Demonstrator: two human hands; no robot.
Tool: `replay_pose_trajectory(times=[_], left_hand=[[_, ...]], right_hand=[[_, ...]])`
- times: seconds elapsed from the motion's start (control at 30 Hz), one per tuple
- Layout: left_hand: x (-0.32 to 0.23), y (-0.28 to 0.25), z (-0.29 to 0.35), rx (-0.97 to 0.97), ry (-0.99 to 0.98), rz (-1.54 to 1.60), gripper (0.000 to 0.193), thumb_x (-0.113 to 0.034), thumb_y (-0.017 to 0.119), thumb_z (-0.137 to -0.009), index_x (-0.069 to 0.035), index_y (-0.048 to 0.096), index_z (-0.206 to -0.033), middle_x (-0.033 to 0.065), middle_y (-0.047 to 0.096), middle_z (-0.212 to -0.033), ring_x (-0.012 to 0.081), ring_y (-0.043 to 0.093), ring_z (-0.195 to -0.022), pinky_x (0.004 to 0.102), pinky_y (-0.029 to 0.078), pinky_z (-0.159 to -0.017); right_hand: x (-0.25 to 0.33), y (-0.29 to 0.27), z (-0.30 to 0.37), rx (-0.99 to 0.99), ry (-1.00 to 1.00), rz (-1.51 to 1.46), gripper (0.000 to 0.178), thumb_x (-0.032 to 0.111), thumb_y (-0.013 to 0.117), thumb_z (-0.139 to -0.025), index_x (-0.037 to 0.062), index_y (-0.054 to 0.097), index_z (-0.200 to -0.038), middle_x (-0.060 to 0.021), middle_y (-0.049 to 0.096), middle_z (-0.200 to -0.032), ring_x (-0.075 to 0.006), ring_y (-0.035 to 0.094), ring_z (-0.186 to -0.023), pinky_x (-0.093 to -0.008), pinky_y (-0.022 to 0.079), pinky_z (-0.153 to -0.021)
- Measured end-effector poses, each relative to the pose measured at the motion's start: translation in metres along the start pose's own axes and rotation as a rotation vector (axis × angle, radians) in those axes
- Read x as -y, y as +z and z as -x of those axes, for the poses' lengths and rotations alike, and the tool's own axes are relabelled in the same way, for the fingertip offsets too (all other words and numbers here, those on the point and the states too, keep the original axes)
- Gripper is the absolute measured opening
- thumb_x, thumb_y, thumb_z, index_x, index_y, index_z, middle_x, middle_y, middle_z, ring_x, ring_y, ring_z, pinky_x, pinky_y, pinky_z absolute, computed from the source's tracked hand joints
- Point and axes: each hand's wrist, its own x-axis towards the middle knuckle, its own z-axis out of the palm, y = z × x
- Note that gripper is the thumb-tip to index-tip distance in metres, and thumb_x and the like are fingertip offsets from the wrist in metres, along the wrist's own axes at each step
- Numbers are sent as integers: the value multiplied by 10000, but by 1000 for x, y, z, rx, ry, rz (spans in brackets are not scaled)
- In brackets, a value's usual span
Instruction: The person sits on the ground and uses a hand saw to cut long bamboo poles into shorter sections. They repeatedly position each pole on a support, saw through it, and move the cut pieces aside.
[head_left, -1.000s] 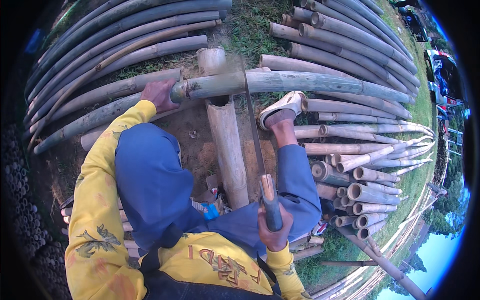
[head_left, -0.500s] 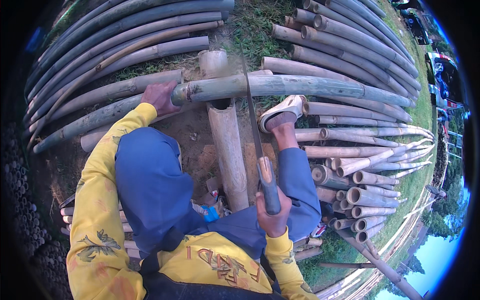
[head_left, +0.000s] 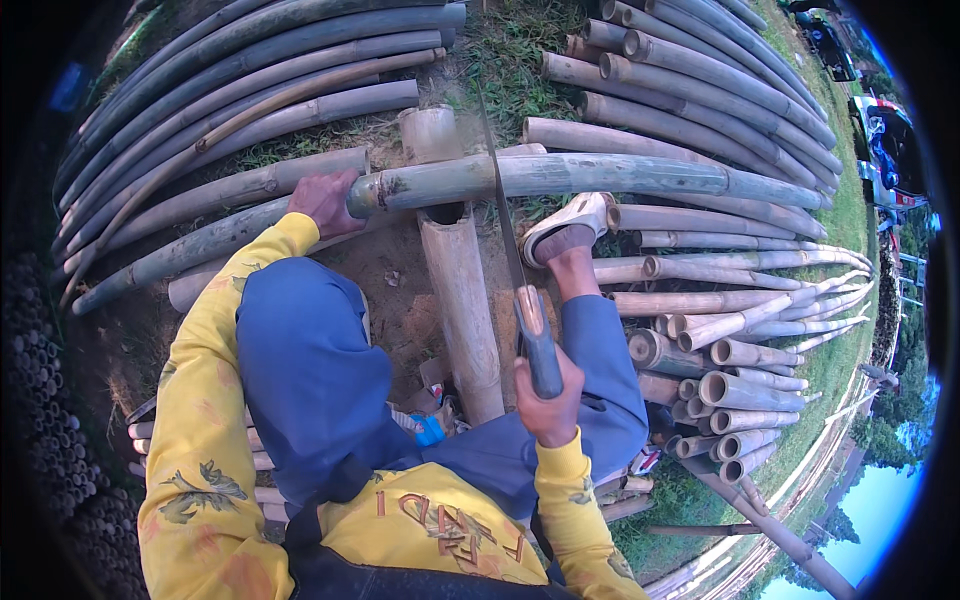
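Note:
A long grey-green bamboo pole (head_left: 620, 172) lies crosswise in front of me, over a thick bamboo trunk (head_left: 458, 310) that points away from me. My left hand (head_left: 325, 205) is closed round the pole near its left part; whether the pole continues beyond the hand cannot be made out. In my right hand (head_left: 550, 400) is the handle of a handsaw (head_left: 507, 220), its fingers wrapped round the dark grip with a wooden inset. The long narrow blade crosses the pole, right of the trunk, its tip pointing away from me.
Bamboo poles (head_left: 270, 75) lie stacked at the far left, more poles (head_left: 720, 100) at the far right. Cut bamboo ends (head_left: 745, 390) are piled right of my knee. My foot in a white clog (head_left: 570, 225) rests close to the blade. A blue item (head_left: 428, 430) lies between my legs.
The saw and my right hand have shifted slightly toward me and to the right, the blade still across the pole. My left hand keeps its grip; the whole view has moved a little.

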Motion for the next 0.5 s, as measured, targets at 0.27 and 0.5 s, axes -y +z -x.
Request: replay_pose_trajectory(times=[0.27,0.5], left_hand=[[-3,-2,3,42,-51,-9,725,-492,883,-605,-86,645,-1155,153,726,-1120,359,721,-1021,490,554,-922],[-16,-1,-4,3,-28,-21,757,-557,874,-614,-90,662,-1170,156,737,-1054,355,724,-991,478,553,-912]], right_hand=[[10,-12,23,-48,-110,22,181,118,763,-860,28,686,-997,-149,617,-734,-253,630,-648,-350,521,-683],[-9,-12,-33,-67,-193,37,164,116,733,-843,14,655,-943,-190,614,-731,-343,622,-651,-404,509,-645]])
